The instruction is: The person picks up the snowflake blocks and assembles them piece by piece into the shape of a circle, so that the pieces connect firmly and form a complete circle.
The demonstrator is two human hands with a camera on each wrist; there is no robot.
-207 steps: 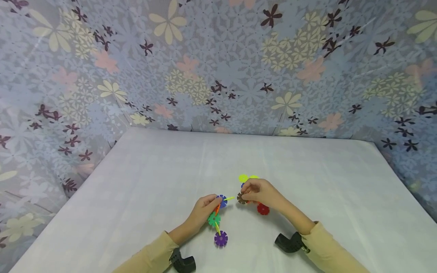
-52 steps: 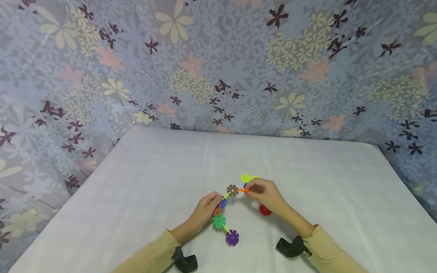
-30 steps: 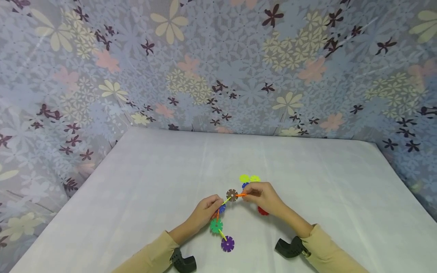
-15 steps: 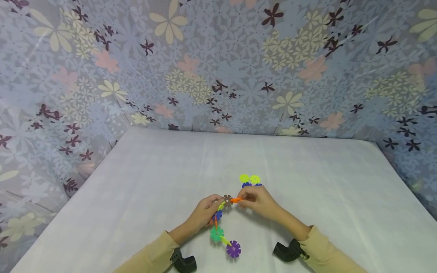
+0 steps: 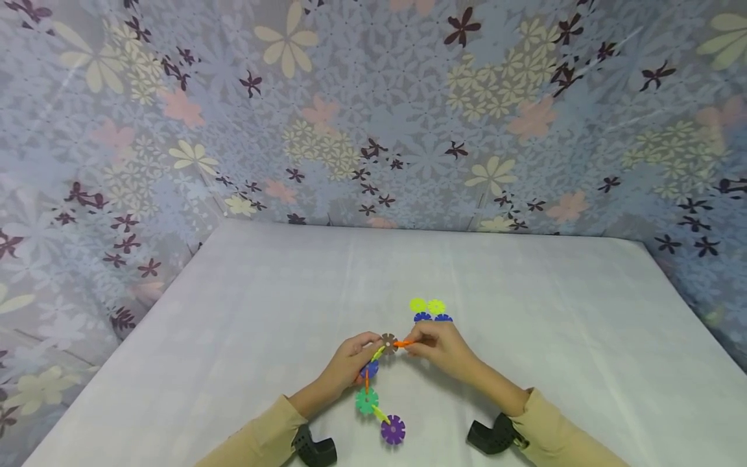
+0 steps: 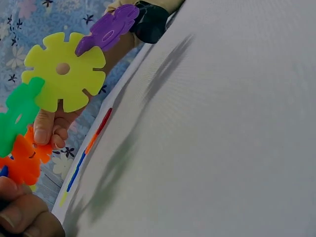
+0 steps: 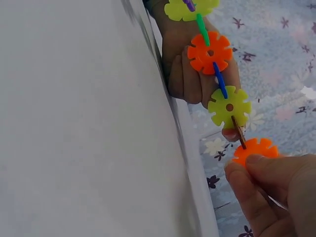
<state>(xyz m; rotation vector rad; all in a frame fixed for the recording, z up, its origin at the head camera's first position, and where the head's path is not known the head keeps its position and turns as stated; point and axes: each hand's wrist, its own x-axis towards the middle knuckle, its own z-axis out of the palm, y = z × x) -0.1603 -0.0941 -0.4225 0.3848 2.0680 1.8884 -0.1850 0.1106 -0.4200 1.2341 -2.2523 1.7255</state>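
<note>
A chain of notched plastic discs, slotted edge to edge, hangs between the hands above the table. In the head view it runs from a purple disc (image 5: 393, 430) through a yellow, a green disc (image 5: 367, 401), an orange, a blue disc (image 5: 369, 369) and a yellow to a brown disc (image 5: 388, 344). My left hand (image 5: 349, 363) grips the chain near the blue and yellow discs; its fingertips partly cover them. At the other end my right hand (image 5: 443, 347) pinches an orange disc (image 7: 255, 149) between thumb and finger. This disc meets the brown disc's edge.
Two loose yellow discs (image 5: 436, 307) and two loose blue discs (image 5: 423, 317) lie behind my right hand. The left wrist view also shows a loose red disc (image 6: 104, 120) edge-on. A white cloth covers the table (image 5: 280, 279); a flowered curtain (image 5: 373, 117) stands behind it.
The brown disc, earlier apart in my right hand, has joined the chain. My right hand then took an orange disc to it. Lately both discs moved left and nearer; the red disc became hidden in the head view.
</note>
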